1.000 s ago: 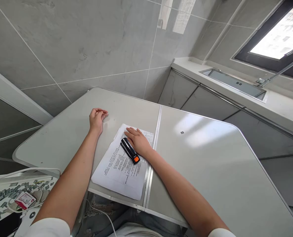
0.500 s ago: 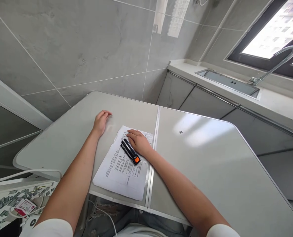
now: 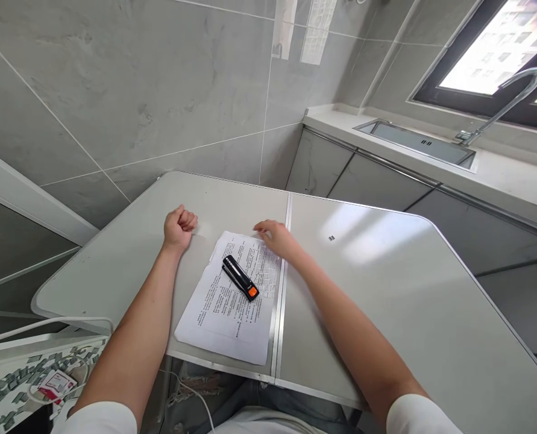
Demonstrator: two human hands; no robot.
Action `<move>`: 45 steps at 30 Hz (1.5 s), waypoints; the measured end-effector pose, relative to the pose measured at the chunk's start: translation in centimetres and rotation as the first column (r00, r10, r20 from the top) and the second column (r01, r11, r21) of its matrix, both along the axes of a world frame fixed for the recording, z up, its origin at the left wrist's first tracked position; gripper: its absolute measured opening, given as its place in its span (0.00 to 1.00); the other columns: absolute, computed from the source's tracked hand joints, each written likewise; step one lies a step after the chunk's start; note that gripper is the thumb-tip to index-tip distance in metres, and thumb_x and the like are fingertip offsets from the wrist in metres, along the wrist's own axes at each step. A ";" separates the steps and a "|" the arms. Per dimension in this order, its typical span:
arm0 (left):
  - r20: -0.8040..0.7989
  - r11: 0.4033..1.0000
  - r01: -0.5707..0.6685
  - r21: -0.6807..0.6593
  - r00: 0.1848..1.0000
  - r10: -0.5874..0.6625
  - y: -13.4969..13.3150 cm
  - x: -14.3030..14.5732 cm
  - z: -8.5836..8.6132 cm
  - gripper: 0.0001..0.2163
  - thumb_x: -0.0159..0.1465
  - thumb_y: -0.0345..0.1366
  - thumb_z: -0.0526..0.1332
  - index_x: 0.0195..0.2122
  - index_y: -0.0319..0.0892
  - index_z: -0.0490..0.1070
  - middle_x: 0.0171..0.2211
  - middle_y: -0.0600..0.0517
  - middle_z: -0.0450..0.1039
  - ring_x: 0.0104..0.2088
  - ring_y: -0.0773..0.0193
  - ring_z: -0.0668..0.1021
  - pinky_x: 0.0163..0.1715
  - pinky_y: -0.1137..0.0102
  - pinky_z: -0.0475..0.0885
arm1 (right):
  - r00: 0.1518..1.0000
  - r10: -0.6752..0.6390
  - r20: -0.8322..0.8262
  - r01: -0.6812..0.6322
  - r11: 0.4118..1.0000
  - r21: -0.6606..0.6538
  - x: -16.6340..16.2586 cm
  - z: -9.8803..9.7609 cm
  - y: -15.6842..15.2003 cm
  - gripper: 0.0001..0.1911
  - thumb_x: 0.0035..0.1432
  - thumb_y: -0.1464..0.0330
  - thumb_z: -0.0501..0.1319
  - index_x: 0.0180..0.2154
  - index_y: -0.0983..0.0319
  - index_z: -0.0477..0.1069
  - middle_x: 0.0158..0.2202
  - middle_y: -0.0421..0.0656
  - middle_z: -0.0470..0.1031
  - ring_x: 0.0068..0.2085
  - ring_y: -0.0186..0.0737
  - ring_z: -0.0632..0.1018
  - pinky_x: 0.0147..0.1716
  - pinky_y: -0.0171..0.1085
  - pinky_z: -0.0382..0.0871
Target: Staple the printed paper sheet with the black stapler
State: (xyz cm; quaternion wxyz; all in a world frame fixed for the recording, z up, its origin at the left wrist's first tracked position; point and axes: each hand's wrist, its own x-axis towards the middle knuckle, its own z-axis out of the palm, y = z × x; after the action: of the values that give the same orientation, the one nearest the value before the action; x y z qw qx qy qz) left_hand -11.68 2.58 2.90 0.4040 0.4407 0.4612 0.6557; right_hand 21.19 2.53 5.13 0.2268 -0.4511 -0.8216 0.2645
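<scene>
A black stapler (image 3: 240, 278) with an orange end lies slantwise on a stack of printed paper sheets (image 3: 232, 301) on the grey folding table (image 3: 363, 271). My left hand (image 3: 179, 227) rests on the table left of the sheets, curled into a loose fist with nothing visible in it. My right hand (image 3: 277, 237) hovers at the sheets' far right corner, fingers stretched out toward the left, a little blurred. It is apart from the stapler and holds nothing.
A metal seam (image 3: 282, 271) splits the table beside the sheets. A counter with a sink (image 3: 417, 143) and a curved tap (image 3: 503, 108) runs at the back right under a window. At lower left lie a white cable (image 3: 37, 325) and a patterned surface with small items.
My right hand has left the stapler and moved up and right to the sheets' far corner. My left hand has curled from loosely open into a fist. The stapler has stayed put.
</scene>
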 end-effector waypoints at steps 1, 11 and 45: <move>-0.019 0.998 0.056 -0.012 0.998 -0.056 -0.2 0.4 0.0 0.31 0.65 0.54 0.62 0.19 0.45 0.42 0.16 0.59 0.37 0.16 0.70 0.53 0.18 0.68 0.59 | 0.982 -0.118 0.148 0.122 0.992 -0.016 1.9 0.8 0.9 0.15 0.66 0.74 0.60 0.51 0.58 0.79 0.50 0.46 0.79 0.51 0.43 0.78 0.52 0.39 0.71; 0.043 0.663 0.681 -0.311 0.707 -0.706 -0.7 0.5 -0.9 0.34 0.53 0.57 0.72 0.15 0.45 0.47 0.15 0.59 0.40 0.15 0.70 0.53 0.19 0.65 0.56 | 0.710 -0.389 0.586 0.602 0.767 -0.220 17.1 1.3 5.1 0.19 0.51 0.65 0.75 0.44 0.59 0.76 0.35 0.44 0.77 0.29 0.38 0.76 0.31 0.38 0.72; 0.058 0.534 0.720 -0.442 0.617 -0.784 -0.2 0.6 -1.4 0.33 0.52 0.54 0.75 0.13 0.45 0.50 0.14 0.58 0.42 0.13 0.70 0.56 0.15 0.64 0.59 | 0.946 -0.127 -0.298 0.153 0.986 0.065 2.1 -4.3 3.6 0.04 0.59 0.67 0.61 0.32 0.60 0.71 0.34 0.41 0.72 0.32 0.37 0.67 0.37 0.37 0.65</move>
State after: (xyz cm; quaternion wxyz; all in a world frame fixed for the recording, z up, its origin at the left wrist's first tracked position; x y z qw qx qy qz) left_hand -11.09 2.34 1.54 0.6967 0.5443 0.3844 0.2657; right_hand 23.26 6.11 0.86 0.3837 -0.4537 -0.7557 0.2754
